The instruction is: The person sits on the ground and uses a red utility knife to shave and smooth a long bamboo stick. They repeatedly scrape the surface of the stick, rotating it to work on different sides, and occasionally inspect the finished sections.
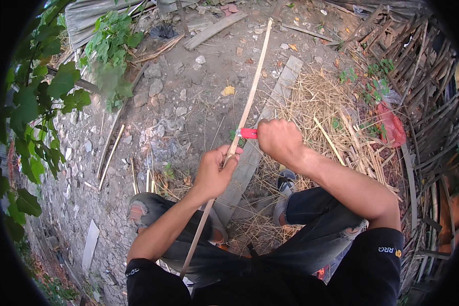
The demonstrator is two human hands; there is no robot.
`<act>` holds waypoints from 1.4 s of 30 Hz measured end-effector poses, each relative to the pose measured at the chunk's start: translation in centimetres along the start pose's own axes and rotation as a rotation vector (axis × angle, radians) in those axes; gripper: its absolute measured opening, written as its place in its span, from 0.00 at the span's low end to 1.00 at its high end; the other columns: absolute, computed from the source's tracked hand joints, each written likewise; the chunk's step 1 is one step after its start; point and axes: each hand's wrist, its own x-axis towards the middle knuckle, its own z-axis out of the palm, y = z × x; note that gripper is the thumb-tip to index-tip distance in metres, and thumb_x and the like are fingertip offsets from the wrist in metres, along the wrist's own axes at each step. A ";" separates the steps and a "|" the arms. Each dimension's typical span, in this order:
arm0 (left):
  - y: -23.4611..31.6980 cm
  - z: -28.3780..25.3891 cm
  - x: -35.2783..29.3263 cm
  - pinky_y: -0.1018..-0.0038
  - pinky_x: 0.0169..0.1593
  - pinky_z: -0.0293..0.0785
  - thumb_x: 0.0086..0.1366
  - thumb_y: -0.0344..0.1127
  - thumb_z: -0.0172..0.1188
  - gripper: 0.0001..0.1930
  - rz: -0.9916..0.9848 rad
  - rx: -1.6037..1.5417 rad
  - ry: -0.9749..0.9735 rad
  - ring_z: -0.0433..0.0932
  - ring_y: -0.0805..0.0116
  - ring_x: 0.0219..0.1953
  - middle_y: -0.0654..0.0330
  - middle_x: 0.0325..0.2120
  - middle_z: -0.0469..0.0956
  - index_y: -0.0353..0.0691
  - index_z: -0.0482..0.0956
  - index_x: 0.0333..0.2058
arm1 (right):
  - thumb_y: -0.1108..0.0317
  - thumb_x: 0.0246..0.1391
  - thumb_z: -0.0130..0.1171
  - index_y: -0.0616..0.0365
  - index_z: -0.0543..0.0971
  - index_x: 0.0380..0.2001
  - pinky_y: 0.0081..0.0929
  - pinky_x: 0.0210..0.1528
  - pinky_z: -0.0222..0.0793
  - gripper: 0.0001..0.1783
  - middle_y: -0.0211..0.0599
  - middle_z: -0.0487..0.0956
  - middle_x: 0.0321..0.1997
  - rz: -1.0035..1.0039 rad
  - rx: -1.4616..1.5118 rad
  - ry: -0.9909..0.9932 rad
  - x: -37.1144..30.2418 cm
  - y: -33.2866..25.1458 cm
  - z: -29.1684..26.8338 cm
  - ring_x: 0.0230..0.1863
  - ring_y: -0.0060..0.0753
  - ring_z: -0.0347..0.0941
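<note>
A long, pale, narrow wooden strip (255, 84), bamboo by its look, runs from between my legs up to the far part of the ground. My left hand (215, 172) is closed around it near its middle, thumb and fingers wrapped on the strip. In the fist of my right hand (281, 138) is a red-handled knife (249, 133). Its metal end meets the strip just beyond my left fingers; the blade itself is too small to make out. The rest of the handle is hidden in my right palm.
A weathered plank (247, 166) lies on the ground between my feet. Pale shavings (319, 99) are heaped to its right. Stacked sticks (428, 97) line the right side, near a red plastic bag (391, 125). Green leaves (64, 81) hang at left over stony ground.
</note>
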 end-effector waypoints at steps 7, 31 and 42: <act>-0.8 0.7 -3.6 0.80 0.23 0.55 0.72 0.34 0.57 0.14 0.056 0.153 -0.200 0.59 0.86 0.18 0.75 0.15 0.66 0.36 0.79 0.52 | 0.67 0.58 0.53 0.65 0.78 0.29 0.50 0.33 0.79 0.11 0.55 0.81 0.25 0.536 -0.183 0.223 -1.9 17.2 0.6 0.27 0.57 0.81; 0.6 -0.5 -1.6 0.78 0.18 0.56 0.77 0.51 0.49 0.22 -0.116 -0.188 -0.050 0.59 0.83 0.13 0.72 0.12 0.63 0.38 0.77 0.34 | 0.46 0.68 0.50 0.66 0.77 0.37 0.55 0.35 0.72 0.28 0.58 0.78 0.22 -0.031 0.567 -0.172 -5.8 -0.1 -5.1 0.29 0.66 0.78; -0.7 0.2 -1.8 0.80 0.24 0.60 0.74 0.41 0.57 0.19 0.142 0.054 0.121 0.63 0.86 0.21 0.72 0.16 0.67 0.33 0.80 0.55 | 0.46 0.67 0.51 0.68 0.79 0.34 0.52 0.30 0.76 0.29 0.57 0.79 0.19 -0.039 0.425 -0.147 -5.5 -2.6 -4.0 0.25 0.62 0.80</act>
